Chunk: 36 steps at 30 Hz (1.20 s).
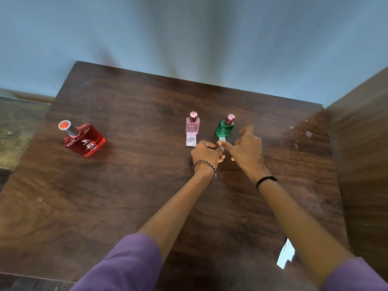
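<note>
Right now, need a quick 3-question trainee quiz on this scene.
1. How many bottles stand on the table?
2. True or false: the red bottle stands between the pink bottle and the green bottle.
3. The left hand and right hand meet at the paper strip in front of which bottle? A red, B pink, C green.
Key: 1. three; 2. false, it stands apart at the far left; 3. C.
</note>
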Tool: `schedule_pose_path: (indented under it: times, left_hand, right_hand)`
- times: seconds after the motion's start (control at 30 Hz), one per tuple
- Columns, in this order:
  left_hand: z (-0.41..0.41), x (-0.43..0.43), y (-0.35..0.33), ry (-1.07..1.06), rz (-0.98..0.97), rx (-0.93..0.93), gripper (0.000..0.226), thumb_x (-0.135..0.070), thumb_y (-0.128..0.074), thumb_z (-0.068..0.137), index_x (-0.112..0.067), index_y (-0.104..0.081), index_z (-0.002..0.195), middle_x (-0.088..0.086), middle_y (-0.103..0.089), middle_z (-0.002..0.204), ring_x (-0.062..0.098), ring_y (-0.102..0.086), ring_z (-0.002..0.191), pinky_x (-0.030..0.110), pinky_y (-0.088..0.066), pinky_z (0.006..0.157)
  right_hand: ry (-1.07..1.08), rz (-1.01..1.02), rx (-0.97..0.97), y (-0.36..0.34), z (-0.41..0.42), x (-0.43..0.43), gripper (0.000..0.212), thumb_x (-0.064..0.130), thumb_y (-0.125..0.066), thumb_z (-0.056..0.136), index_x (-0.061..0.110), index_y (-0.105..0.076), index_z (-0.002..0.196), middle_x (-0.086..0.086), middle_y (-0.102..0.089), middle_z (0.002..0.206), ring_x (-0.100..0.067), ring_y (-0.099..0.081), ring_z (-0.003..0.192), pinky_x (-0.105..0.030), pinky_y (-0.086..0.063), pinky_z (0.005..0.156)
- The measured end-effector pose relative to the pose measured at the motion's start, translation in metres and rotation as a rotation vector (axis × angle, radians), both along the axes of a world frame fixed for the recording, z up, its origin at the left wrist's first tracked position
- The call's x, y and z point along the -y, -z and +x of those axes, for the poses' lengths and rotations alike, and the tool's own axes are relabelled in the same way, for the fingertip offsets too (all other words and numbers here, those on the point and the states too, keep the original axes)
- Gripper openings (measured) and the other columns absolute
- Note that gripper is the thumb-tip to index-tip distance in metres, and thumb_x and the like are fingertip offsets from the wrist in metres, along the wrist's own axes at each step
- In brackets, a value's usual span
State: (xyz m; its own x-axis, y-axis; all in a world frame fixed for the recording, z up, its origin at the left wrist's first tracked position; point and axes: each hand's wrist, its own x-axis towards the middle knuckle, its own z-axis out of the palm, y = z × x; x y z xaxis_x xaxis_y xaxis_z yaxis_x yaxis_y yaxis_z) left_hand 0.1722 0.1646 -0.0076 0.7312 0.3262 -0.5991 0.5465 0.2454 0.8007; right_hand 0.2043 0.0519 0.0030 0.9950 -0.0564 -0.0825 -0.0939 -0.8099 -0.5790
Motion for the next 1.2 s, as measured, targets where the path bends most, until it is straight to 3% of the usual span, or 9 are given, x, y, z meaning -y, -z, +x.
schedule_pose_path:
  times: [0.07, 0.17, 0.3, 0.37, 0.53, 0.6, 0.73, 0.93, 1.2]
  left_hand:
    - [-0.012, 0.003, 0.001, 0.033, 0.040, 0.000, 0.023, 0.004, -0.072, 0.086, 0.007, -0.059, 0.104, 0.015, -0.067, 0.078, 0.018, -0.067, 0.058, 0.023, -0.060, 0.055]
    - [-0.035, 0.011, 0.003, 0.109, 0.102, 0.013, 0.020, 0.004, -0.072, 0.086, 0.003, -0.061, 0.102, 0.002, -0.063, 0.065, 0.009, -0.065, 0.054, 0.018, -0.058, 0.053]
    - [-0.069, 0.026, 0.005, 0.274, 0.212, 0.046, 0.017, -0.003, -0.075, 0.085, -0.003, -0.063, 0.097, 0.008, -0.070, 0.077, 0.018, -0.073, 0.068, 0.028, -0.062, 0.068]
    - [-0.086, 0.035, 0.005, 0.399, 0.302, 0.076, 0.015, -0.007, -0.076, 0.083, -0.007, -0.066, 0.093, 0.010, -0.074, 0.085, 0.021, -0.075, 0.078, 0.030, -0.061, 0.077]
    - [-0.120, 0.054, -0.002, 0.825, 0.417, 0.137, 0.012, -0.007, -0.072, 0.079, -0.011, -0.073, 0.090, 0.008, -0.078, 0.084, 0.018, -0.070, 0.072, 0.034, -0.059, 0.081]
    - [-0.132, 0.062, -0.006, 0.956, 0.468, 0.146, 0.014, -0.012, -0.071, 0.081, -0.016, -0.074, 0.095, 0.002, -0.078, 0.086, 0.015, -0.072, 0.078, 0.032, -0.058, 0.081]
    - [-0.146, 0.081, -0.014, 1.127, 0.589, 0.192, 0.018, -0.020, -0.070, 0.082, -0.024, -0.072, 0.099, -0.009, -0.077, 0.097, 0.010, -0.071, 0.091, 0.032, -0.056, 0.085]
    - [-0.159, 0.101, -0.020, 1.277, 0.633, 0.275, 0.029, -0.023, -0.071, 0.082, -0.027, -0.068, 0.111, -0.013, -0.071, 0.112, 0.007, -0.067, 0.094, 0.029, -0.054, 0.086]
    - [-0.169, 0.111, -0.023, 1.431, 0.738, 0.369, 0.067, -0.025, -0.068, 0.084, -0.033, -0.041, 0.144, -0.017, -0.062, 0.134, 0.011, -0.053, 0.119, 0.033, -0.048, 0.095]
  right_hand:
    - [0.001, -0.003, -0.016, 0.002, -0.015, 0.008, 0.054, 0.039, -0.086, 0.079, 0.020, -0.041, 0.102, 0.009, -0.055, 0.078, -0.014, -0.059, 0.071, -0.020, -0.037, 0.053]
    - [-0.005, -0.068, -0.053, 0.009, -0.042, 0.021, 0.044, 0.037, -0.083, 0.083, 0.019, -0.048, 0.104, 0.005, -0.062, 0.086, -0.016, -0.060, 0.078, -0.029, -0.044, 0.062]
    - [-0.037, -0.045, -0.077, 0.012, -0.083, 0.044, 0.033, 0.029, -0.082, 0.083, 0.018, -0.057, 0.101, 0.002, -0.065, 0.092, -0.019, -0.066, 0.084, -0.036, -0.056, 0.070]
    - [-0.054, -0.014, -0.079, 0.010, -0.105, 0.060, 0.027, 0.024, -0.083, 0.082, 0.018, -0.061, 0.096, 0.002, -0.068, 0.091, -0.020, -0.067, 0.084, -0.033, -0.055, 0.071]
    - [-0.002, 0.056, 0.002, -0.001, -0.165, 0.108, 0.017, 0.013, -0.080, 0.084, 0.017, -0.064, 0.088, 0.008, -0.066, 0.085, -0.014, -0.065, 0.079, -0.020, -0.049, 0.069]
    - [0.069, 0.086, 0.010, -0.004, -0.191, 0.130, 0.016, 0.011, -0.078, 0.086, 0.018, -0.065, 0.092, 0.005, -0.070, 0.091, -0.014, -0.067, 0.083, -0.026, -0.053, 0.075]
    - [0.138, 0.039, -0.013, -0.003, -0.229, 0.172, 0.028, 0.014, -0.084, 0.083, 0.015, -0.068, 0.106, -0.003, -0.070, 0.106, -0.025, -0.066, 0.095, -0.041, -0.055, 0.084]
    - [0.056, 0.077, -0.140, 0.008, -0.254, 0.196, 0.067, 0.023, -0.093, 0.073, 0.020, -0.060, 0.131, 0.009, -0.057, 0.116, -0.014, -0.058, 0.100, -0.019, -0.043, 0.081]
    - [0.055, 0.086, -0.091, 0.013, -0.252, 0.203, 0.054, 0.026, -0.089, 0.079, 0.019, -0.065, 0.128, -0.001, -0.070, 0.125, -0.014, -0.063, 0.101, -0.025, -0.050, 0.086]
